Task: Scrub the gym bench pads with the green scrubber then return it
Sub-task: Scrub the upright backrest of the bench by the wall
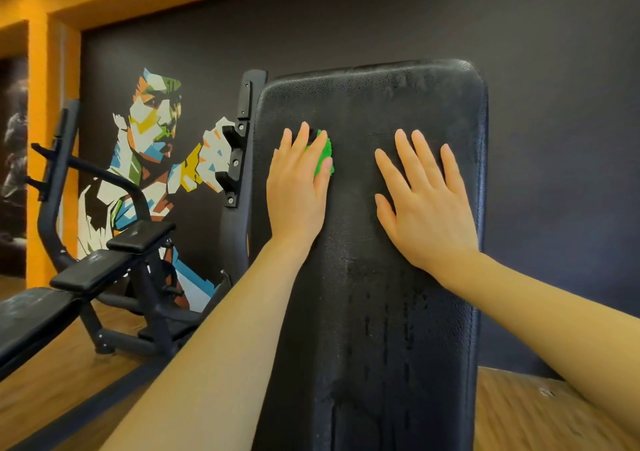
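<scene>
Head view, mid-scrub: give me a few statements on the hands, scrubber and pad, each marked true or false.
1. The left hand presses the scrubber against the pad. True.
2. The right hand holds a spray bottle. False: it rests flat on the pad with straight fingers and holds nothing.
3. The scrubber is on the pad's upper part. True.
4. The pad is dry all over. False: wet streaks run down its lower middle.
5. The scrubber is red. False: it is green.
</scene>
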`<state>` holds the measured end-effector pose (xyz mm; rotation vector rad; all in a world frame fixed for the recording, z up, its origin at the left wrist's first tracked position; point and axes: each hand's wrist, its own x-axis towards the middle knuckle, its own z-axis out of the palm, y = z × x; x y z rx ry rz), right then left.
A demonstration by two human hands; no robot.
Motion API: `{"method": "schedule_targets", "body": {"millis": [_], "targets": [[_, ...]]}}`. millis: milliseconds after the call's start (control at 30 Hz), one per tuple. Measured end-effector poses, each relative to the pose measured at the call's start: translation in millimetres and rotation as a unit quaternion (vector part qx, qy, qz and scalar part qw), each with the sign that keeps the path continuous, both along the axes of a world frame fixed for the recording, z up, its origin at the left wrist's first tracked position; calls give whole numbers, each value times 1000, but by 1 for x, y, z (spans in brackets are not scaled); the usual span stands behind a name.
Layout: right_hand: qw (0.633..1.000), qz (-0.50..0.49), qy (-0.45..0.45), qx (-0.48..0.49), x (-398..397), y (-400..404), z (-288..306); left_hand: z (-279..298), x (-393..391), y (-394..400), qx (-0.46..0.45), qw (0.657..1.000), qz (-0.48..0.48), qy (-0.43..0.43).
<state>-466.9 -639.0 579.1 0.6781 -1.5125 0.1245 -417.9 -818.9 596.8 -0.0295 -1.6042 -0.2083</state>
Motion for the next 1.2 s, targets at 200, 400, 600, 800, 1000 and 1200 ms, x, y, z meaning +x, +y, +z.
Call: {"method": "schedule_targets", "body": {"millis": [200, 400, 600, 800, 1000, 1200], "targets": [[1000, 7, 1, 0, -1, 1, 0, -26, 5, 2, 27, 1000, -14, -9], [1000, -1, -1, 3, -1, 1, 1, -87, 16, 0, 36, 999, -23, -27], [1000, -3, 1, 3, -1, 0, 0, -96, 16, 3, 50, 998, -30, -15], [1000, 3, 2, -2, 0, 0, 0, -45, 11, 9, 21, 998, -50, 29], [1000, 1, -1, -2, 0, 0, 0, 3, 0, 19, -46, 999, -5, 9], [1000, 1, 2, -2, -2, 0, 0, -16, -3, 21, -18, 1000, -3, 17]]}}
